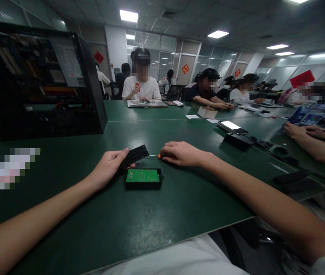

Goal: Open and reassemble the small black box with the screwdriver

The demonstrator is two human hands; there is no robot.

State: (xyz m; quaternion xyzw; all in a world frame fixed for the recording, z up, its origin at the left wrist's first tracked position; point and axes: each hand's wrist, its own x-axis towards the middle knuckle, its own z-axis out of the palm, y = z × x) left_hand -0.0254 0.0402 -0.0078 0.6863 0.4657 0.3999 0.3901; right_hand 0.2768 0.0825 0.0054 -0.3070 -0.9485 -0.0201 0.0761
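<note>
My left hand [111, 167] is closed around a flat black cover [135, 156], thumb on top, and holds it tilted above the table. Just below it on the green table lies a black plastic case [143, 185] with its top off, a green circuit board [143, 175] showing inside. My right hand [181, 153] rests low over the table with its fingers curled round a screwdriver [159, 156] with an orange and black handle. The thin metal shaft points left, its end close to the cover's right edge; whether they touch I cannot tell.
An opened black computer tower [89, 84] stands at the left. A small box [207, 112], a phone with a lit screen [233, 127] and a black block [237, 141] lie to the right. Co-workers sit across the table; another person's hands [296, 131] reach in at the right.
</note>
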